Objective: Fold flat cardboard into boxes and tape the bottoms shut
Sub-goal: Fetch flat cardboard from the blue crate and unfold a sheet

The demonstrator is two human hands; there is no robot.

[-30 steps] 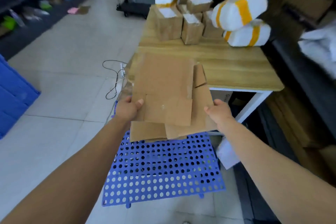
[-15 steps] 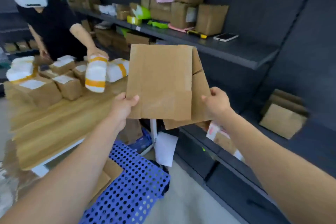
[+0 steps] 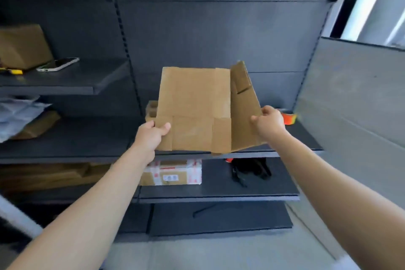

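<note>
I hold a stack of flat brown cardboard upright in front of a dark shelving unit. My left hand grips its lower left corner, thumb on the front face. My right hand pinches the right edge of a second sheet that sticks out slanted behind the front one. The flaps at the bottom lie flat against the panels. No tape is in my hands.
Dark shelves fill the view. A taped parcel and a black tool sit on the lower shelf. A phone and a brown box lie upper left. An orange object shows behind my right hand. A grey panel stands right.
My view has swung right from the wooden table and the other person to the dark shelves. Both hands keep the same grip on the cardboard, which is now held more upright.
</note>
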